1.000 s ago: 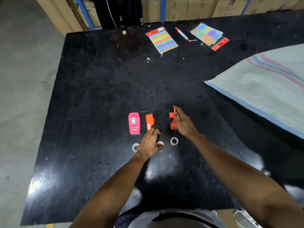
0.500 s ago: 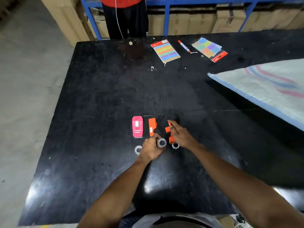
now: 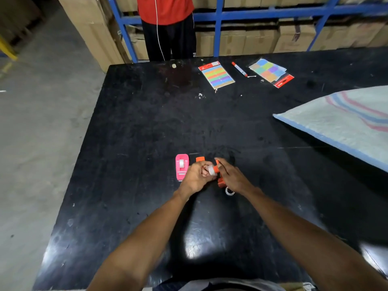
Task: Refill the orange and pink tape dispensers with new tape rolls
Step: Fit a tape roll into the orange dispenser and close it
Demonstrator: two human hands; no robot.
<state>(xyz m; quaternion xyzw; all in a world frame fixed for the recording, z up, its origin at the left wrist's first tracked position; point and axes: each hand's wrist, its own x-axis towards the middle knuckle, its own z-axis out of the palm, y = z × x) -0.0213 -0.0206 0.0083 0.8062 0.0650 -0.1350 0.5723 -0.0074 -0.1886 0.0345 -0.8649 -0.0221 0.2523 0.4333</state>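
A pink tape dispenser [image 3: 181,169] lies on the black table [image 3: 147,127] with a clear roll in it. My left hand [image 3: 196,177] is closed around a clear tape roll [image 3: 211,170], held against an orange dispenser part [image 3: 216,169]. My right hand [image 3: 232,176] grips that orange part from the right; more of it shows below my fingers. Another orange dispenser piece [image 3: 200,159] lies just behind my left hand, mostly hidden. A spare tape roll [image 3: 229,191] rests on the table under my right wrist.
A striped woven sack [image 3: 340,120] covers the table's right side. At the far edge lie a colour sticker sheet [image 3: 216,75], a red marker [image 3: 239,69] and a second sticker pack [image 3: 270,72]. A person in a red top [image 3: 165,28] stands behind the table.
My left hand has lifted a tape roll off the table and brought it against the orange part in my right hand. The hands have come together. The camera has tilted up.
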